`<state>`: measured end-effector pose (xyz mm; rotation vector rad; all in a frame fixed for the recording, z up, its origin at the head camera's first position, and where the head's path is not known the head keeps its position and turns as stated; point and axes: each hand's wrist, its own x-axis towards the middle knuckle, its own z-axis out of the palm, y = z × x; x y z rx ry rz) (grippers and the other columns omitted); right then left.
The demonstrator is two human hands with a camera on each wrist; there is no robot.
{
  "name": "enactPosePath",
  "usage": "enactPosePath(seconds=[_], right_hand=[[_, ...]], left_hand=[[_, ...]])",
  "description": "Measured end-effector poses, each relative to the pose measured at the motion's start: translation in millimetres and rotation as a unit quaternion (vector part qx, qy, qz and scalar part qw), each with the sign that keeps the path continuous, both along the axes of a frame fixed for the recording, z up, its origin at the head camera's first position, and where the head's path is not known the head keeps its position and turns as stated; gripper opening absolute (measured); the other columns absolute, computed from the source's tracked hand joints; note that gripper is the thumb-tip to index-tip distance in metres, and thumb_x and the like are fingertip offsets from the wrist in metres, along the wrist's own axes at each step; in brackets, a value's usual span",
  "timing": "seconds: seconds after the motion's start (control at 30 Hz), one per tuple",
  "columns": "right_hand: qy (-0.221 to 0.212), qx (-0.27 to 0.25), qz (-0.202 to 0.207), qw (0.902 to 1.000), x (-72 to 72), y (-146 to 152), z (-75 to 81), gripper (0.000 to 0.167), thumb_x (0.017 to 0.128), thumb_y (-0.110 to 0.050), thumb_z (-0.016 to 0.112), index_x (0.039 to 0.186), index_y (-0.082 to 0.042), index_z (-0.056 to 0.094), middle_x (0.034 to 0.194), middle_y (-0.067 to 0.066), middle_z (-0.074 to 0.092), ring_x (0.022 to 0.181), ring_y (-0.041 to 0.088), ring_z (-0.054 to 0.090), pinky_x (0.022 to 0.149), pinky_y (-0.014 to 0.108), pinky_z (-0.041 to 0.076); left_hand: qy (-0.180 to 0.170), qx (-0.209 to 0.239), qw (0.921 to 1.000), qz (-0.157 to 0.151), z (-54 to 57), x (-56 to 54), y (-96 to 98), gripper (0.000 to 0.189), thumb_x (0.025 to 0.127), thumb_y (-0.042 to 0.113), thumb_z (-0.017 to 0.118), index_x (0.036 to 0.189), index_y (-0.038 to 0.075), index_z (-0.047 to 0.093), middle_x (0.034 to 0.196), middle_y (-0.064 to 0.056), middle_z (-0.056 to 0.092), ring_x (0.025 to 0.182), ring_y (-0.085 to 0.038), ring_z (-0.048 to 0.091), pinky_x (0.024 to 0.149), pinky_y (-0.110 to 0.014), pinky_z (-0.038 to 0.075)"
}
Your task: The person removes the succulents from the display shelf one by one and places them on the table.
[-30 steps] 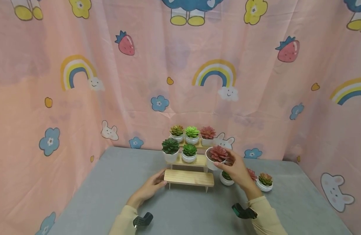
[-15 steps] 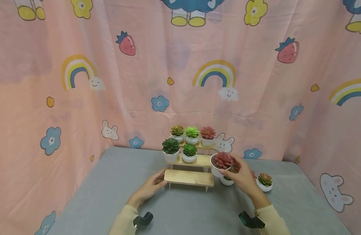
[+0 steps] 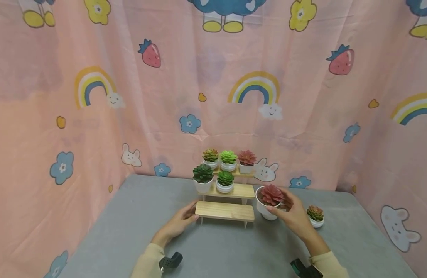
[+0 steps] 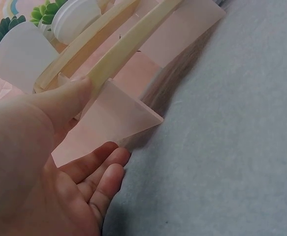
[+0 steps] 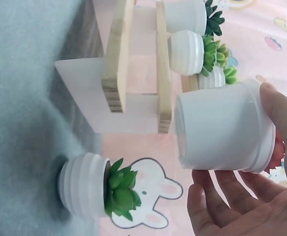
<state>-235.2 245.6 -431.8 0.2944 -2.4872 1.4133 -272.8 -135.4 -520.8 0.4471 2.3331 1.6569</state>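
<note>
My right hand holds a red potted succulent by its white pot, thumb on one side and fingers on the other, in the air just right of the stand. My left hand grips the left end of the lowest shelf of a tiered wooden plant stand, its thumb against the shelf's end. Dark green and green succulents stand on the middle shelf, whose right end is bare. Three more, yellow-green, bright green and red, fill the top shelf.
A green succulent in a ribbed white pot stands on the grey table, mostly hidden below the held pot in the head view. Right of my right hand is an orange-green succulent. A patterned pink cloth hangs behind.
My right hand has drawn the red succulent away from the middle shelf, rightward and down toward me. My left hand has kept its place on the stand.
</note>
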Motion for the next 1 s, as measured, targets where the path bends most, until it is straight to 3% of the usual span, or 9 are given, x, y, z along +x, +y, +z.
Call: enactPosePath(seconds=[0.17, 0.43, 0.7, 0.87, 1.0], right_hand=[[-0.009, -0.003, -0.010, 0.9999, 5.2, 6.6, -2.6, 0.066, 0.089, -0.016, 0.079, 0.146, -0.001, 0.048, 0.134, 0.024, 0.062, 0.100, -0.016, 0.053, 0.083, 0.015, 0.052], [-0.011, -0.033, 0.005, 0.9994, 10.4, 17.9, -6.2, 0.065, 0.089, -0.008, 0.077, 0.145, 0.006, 0.046, 0.134, 0.030, 0.059, 0.100, -0.015, 0.056, 0.079, 0.011, 0.053], [-0.076, -0.017, -0.019, 0.9968, 15.8, 24.7, -10.5, 0.075, 0.091, -0.018, 0.078, 0.151, 0.003, 0.038, 0.144, 0.031, 0.052, 0.101, -0.023, 0.046, 0.083, 0.007, 0.049], [-0.087, -0.021, -0.023, 0.9957, 18.0, 25.2, -16.4, 0.074, 0.090, -0.016, 0.078, 0.150, 0.003, 0.039, 0.143, 0.031, 0.053, 0.101, -0.023, 0.046, 0.085, 0.013, 0.053], [-0.095, -0.023, -0.024, 0.9950, 20.3, 25.4, -22.0, 0.074, 0.089, -0.014, 0.079, 0.149, 0.006, 0.039, 0.143, 0.032, 0.052, 0.100, -0.024, 0.044, 0.090, 0.025, 0.057]], left_hand=[[0.003, 0.007, 1.0000, -0.003, 0.0, 1.4, 0.2, 0.065, 0.104, 0.033, 0.056, 0.160, 0.013, 0.030, 0.153, -0.024, 0.047, 0.131, -0.036, 0.055, 0.108, -0.057, 0.045], [-0.007, 0.002, 0.9999, 0.009, 1.8, 2.5, 1.2, 0.064, 0.104, 0.035, 0.057, 0.160, 0.016, 0.031, 0.153, -0.023, 0.047, 0.131, -0.035, 0.054, 0.108, -0.058, 0.044], [-0.006, 0.000, 0.9999, 0.010, 3.4, 1.9, 0.9, 0.064, 0.104, 0.034, 0.057, 0.160, 0.017, 0.031, 0.153, -0.023, 0.048, 0.132, -0.035, 0.055, 0.108, -0.057, 0.045], [-0.006, -0.003, 0.9999, 0.012, 1.6, 1.8, 0.7, 0.064, 0.104, 0.035, 0.057, 0.160, 0.018, 0.031, 0.154, -0.021, 0.047, 0.132, -0.034, 0.054, 0.108, -0.057, 0.045], [-0.005, 0.000, 1.0000, 0.009, 1.8, 1.8, 0.7, 0.065, 0.104, 0.036, 0.056, 0.160, 0.017, 0.031, 0.154, -0.021, 0.047, 0.132, -0.035, 0.054, 0.107, -0.057, 0.045]])
